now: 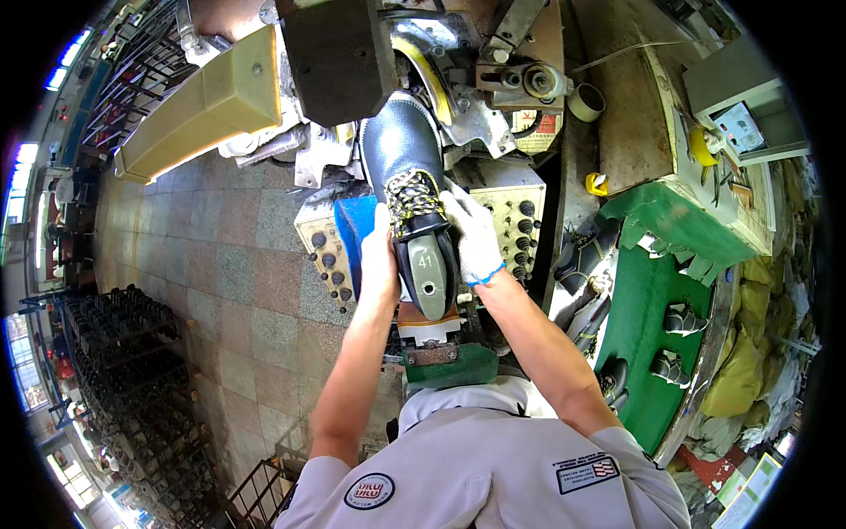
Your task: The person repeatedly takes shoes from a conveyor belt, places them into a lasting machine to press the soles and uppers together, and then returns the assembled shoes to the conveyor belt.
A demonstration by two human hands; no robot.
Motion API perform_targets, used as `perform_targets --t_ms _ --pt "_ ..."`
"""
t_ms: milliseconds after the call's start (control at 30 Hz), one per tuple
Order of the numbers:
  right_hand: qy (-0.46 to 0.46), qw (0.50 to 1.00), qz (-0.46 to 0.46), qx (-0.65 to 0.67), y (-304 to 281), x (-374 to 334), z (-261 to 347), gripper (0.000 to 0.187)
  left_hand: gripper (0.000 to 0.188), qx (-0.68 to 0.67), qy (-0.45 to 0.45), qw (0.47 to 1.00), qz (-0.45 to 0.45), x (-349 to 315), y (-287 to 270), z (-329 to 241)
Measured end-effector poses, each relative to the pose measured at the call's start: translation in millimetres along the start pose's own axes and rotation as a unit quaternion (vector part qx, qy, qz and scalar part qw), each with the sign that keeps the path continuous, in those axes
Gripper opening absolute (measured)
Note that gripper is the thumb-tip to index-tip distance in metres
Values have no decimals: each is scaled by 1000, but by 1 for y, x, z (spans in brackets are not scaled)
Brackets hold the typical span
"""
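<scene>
A dark leather shoe upper (401,145) with black-and-yellow laces is stretched over a grey shoe last (428,291), whose heel end points toward me. Its toe reaches in under the dark block (339,66) of a machine. Against the left side of the shoe, near the heel, my bare left hand (381,260) is closed. My right hand (471,229), in a white glove with a blue cuff edge, grips the opposite side beside the laces. The fingers of both hands are partly hidden by the shoe. Under the heel is a brown-and-metal support (429,331).
Knobbed control panels (511,220) flank the shoe. A pale yellow machine cover (207,101) juts out at upper left. To the right runs a green-covered bench (648,300) with several shoes (671,368). A tape roll (586,102) lies farther back. A loaded shoe rack (123,379) stands left.
</scene>
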State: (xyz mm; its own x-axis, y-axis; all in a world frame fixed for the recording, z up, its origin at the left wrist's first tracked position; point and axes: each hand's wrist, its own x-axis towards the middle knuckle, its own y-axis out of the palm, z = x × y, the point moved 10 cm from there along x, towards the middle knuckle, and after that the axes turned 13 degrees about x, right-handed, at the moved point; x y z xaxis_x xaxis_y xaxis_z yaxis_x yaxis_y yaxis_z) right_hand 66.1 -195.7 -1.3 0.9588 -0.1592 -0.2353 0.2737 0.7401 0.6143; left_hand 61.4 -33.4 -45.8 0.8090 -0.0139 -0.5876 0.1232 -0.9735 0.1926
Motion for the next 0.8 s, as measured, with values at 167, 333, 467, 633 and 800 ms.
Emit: perform_targets --t_ms 167,333,467,633,800 --pt "-31 999 -10 -29 3 3 8 41 63 -71 -24 994 84 -1 21 0" --pt "-25 999 -40 -9 -7 7 -18 39 62 -11 -10 998 53 -2 12 -17" --pt "18 992 -63 106 -6 9 -30 37 61 23 9 998 56 1 10 -22" --pt "0 994 -72 86 -9 10 -34 36 59 27 14 998 52 7 6 -22" --pt "12 992 -61 109 -17 14 -48 34 54 28 74 996 47 20 2 -16"
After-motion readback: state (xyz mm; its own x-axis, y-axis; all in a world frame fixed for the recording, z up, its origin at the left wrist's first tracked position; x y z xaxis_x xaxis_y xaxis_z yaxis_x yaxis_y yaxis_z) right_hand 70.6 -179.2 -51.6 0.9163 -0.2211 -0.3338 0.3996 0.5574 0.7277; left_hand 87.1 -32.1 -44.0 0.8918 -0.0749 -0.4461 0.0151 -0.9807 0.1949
